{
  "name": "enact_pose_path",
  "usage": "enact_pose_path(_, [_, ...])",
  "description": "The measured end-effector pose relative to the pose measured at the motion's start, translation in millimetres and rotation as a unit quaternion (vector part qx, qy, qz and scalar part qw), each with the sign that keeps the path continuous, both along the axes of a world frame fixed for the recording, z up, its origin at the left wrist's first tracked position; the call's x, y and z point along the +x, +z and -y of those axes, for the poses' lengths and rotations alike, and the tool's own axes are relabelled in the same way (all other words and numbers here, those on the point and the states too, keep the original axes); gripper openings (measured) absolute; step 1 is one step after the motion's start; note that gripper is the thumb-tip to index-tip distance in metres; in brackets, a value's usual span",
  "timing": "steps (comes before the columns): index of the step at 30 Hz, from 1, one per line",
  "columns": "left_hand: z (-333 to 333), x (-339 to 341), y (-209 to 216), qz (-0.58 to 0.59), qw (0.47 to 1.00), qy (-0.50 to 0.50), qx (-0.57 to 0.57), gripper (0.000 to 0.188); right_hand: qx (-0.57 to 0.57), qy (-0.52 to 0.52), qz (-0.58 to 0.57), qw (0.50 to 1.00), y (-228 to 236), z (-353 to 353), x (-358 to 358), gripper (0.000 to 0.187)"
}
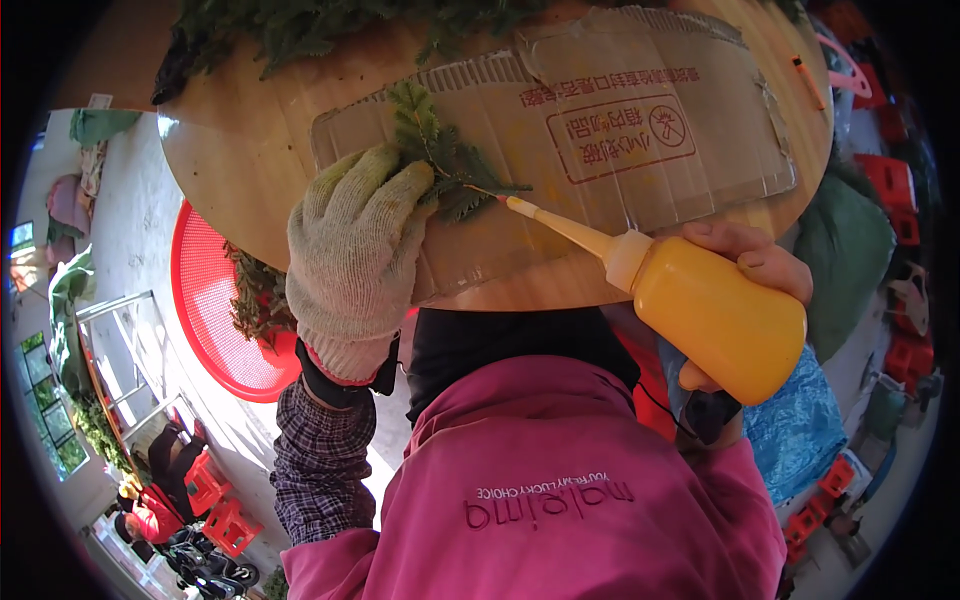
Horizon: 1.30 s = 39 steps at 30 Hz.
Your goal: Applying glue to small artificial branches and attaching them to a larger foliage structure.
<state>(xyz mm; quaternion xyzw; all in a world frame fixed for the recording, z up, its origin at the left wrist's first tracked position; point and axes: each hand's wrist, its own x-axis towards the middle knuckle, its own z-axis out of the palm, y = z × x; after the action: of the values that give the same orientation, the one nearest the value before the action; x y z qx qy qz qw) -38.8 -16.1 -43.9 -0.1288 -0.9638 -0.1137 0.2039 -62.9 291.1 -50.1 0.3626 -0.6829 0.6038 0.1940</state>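
My left hand (355, 235), in a pale knitted glove, is closed on a green fir sprig (440, 150) over a flattened cardboard sheet (480, 240). The sprig's needles stick out past the glove's fingertips. Bare fingers of my right hand (750, 255) wrap round a squeeze bottle (720, 315) full of yellow-orange liquid. It is tilted, its long tapered nozzle pointing left. The nozzle's tip meets or nearly meets the sprig's stem; I cannot tell which. Part of my right palm is hidden behind the bottle.
Cardboard and sprig lie on a round wooden table (240, 150). More green branches (300, 30) are heaped at its far edge, and an orange marker-like stick (808, 82) lies far right. A red mesh basket (215, 320) with greenery stands below left. Red stools (230, 525) and a seated person are farther left.
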Motion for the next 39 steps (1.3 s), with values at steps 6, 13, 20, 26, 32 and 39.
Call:
enact_pose_path(6, [-1, -1, 0, -0.001, 1.0, 0.001, 0.004, 0.031, -0.004, 0.013, -0.008, 1.0, -1, -9, -5, 0.089])
enact_pose_path(13, [-3, -1, 2, 0.002, 1.0, 0.01, 0.004, 0.029, -0.018, 0.027, 0.017, 0.999, -3, -20, -7, 0.092])
enact_pose_path(20, [-7, -2, 10, 0.006, 1.0, 0.006, 0.011, 0.028, -0.004, 0.049, 0.049, 0.998, -5, -35, -10, 0.093])
enact_pose_path(26, [-8, -2, 9, 0.001, 1.0, 0.003, 0.023, 0.028, -0.018, 0.051, 0.087, 0.995, -12, -44, -6, 0.092])
enact_pose_path(32, [-4, -1, 2, -0.006, 1.0, 0.006, 0.029, 0.029, -0.012, 0.027, 0.104, 0.994, -13, -53, -2, 0.091])
enact_pose_path(39, [1, 3, 0, 0.001, 0.995, 0.018, 0.102, 0.03, -0.01, -0.031, 0.08, 0.996, -23, -63, -5, 0.094])
